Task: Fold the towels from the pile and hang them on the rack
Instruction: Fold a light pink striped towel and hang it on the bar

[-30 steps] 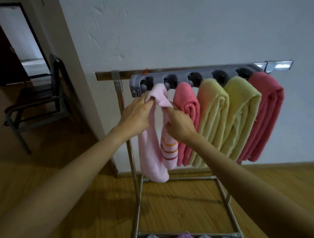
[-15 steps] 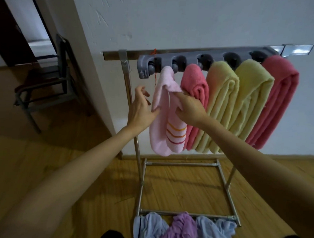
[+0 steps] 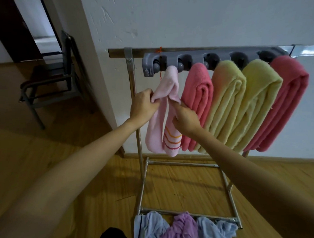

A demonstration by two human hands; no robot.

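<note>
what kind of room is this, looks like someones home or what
Probably a room in a home: wood floor, plain white wall, a freestanding towel rack hung with folded towels, a chair by a doorway.

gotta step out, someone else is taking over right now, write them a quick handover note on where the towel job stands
Left hand: grips the left fold of the pale pink towel.
Right hand: pinches the right fold of that towel.
The pale pink towel already hangs from the first slot of the grey rack and is being straightened.
Done: coral towel, two yellow towels and a deep pink towel hang folded to its right.
Left: let go of the pale pink towel, then deal with the blue and purple pile on the low bar. No free slot shows on the rack.
</note>
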